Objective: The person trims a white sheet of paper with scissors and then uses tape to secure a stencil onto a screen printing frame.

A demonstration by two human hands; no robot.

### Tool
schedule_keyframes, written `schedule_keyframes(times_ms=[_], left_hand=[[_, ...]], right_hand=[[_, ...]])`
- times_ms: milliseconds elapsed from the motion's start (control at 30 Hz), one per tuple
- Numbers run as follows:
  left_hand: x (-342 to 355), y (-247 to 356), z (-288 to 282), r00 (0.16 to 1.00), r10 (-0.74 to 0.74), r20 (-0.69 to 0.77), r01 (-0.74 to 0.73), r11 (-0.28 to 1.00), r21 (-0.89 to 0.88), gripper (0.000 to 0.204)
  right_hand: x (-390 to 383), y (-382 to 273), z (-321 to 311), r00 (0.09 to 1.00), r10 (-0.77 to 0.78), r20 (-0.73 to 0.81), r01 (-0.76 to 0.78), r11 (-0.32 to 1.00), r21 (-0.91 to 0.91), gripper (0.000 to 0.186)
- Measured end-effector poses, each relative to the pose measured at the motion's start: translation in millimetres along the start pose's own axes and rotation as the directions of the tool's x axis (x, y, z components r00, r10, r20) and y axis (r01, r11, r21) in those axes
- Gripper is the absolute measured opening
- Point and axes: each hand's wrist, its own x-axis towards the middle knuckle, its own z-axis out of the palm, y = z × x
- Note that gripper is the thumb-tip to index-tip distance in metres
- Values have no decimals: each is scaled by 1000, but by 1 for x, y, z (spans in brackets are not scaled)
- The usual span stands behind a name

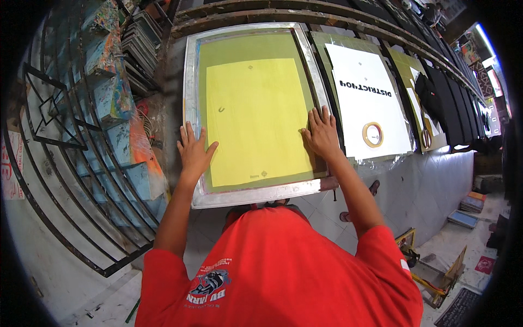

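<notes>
A screen-printing frame (294, 192) with pale metal edges and greenish-yellow mesh lies in front of me, a yellow sheet (256, 125) showing within its border. My left hand (195, 152) rests with fingers spread on the screen's left side. Opposite it, my right hand (322, 133) lies with fingers apart on the right side, over the mesh edge and frame. Just right of the screen, a white sheet (365, 109) with black lettering lies on a board, with a roll of tape (373, 134) on it.
Scissors (426, 131) and black panels (455, 103) are farther right. Rails (245, 19) run along the back. Black metal bars (60, 146), paint-splattered pale blue pieces (120, 147) and stacked frames (139, 49) fill the left. Frames and tools (438, 278) lie low at right.
</notes>
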Motion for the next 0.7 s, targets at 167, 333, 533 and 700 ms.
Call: schedule_keyframes(times_ms=[167, 333, 533, 700], left_hand=[[4, -7, -5, 999, 38, 35, -37, 999, -25, 63], [-3, -20, 0, 999, 7, -52, -13, 994, -109, 63], [-3, -5, 3, 999, 31, -21, -31, 999, 27, 63], [3, 3, -4, 998, 53, 29, -56, 992, 117, 60]], right_hand=[[15, 21, -14, 986, -69, 150, 61, 997, 54, 48], [5, 32, -8, 996, -63, 70, 48, 979, 197, 48], [8, 0, 0, 995, -58, 85, 58, 998, 3, 61], [14, 1, -5, 988, -31, 153, 25, 999, 40, 63]])
